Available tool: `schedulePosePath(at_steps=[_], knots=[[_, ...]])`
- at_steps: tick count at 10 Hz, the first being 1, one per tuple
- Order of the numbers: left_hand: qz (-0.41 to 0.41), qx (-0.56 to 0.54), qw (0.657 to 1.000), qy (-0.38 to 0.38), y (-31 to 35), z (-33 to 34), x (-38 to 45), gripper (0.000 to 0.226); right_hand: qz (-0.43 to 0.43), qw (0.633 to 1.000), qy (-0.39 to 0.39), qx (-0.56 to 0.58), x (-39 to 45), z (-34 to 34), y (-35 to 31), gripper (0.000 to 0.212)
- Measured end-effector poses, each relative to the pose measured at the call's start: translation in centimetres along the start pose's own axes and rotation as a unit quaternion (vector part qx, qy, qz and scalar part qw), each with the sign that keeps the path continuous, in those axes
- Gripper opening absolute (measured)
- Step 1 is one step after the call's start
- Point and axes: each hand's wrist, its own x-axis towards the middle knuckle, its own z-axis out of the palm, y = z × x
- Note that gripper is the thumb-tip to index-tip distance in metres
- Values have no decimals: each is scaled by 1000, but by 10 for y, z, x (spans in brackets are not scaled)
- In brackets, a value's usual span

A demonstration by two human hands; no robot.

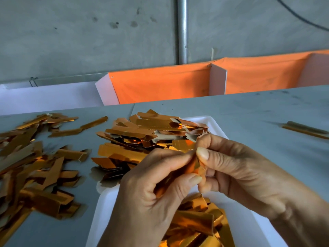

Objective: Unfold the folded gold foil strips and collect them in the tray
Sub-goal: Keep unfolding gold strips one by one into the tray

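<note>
Both hands meet over the white tray [216,124] and pinch one small gold foil strip [193,165] between them. My left hand [151,191] grips its lower part with thumb and curled fingers. My right hand [236,168] pinches its upper edge with thumb and forefinger. Most of the held strip is hidden by my fingers. The tray holds a heap of gold strips [156,132] at its far end and more strips [197,223] at its near end. A loose pile of folded gold strips [35,168] lies on the grey table to the left.
A single gold strip [305,130] lies on the grey table [267,107] at the far right. Behind the table stand orange fabric bins [160,86] with white dividers. A grey wall and a metal pole [182,29] rise at the back.
</note>
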Motion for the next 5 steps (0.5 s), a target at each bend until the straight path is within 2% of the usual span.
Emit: schedulePosePath(at_steps=[1,2,3,4,5], knots=[[-24,-27,999,-18,3,0,-2,29,5,1000,6,-24,2,-4,0,13],[-35,-48,998,-3,-7,0,-5,27,-15,999,2,-33,2,-2,2,14],[-62,-65,996,-16,-9,-2,-2,25,10,1000,-12,3,1,-5,3,16],[-80,-103,991,-35,-6,-2,-2,27,32,999,-34,-22,1,-12,2,28],[-87,-116,988,-48,-4,-1,-3,34,58,996,-47,-48,3,-19,3,31]])
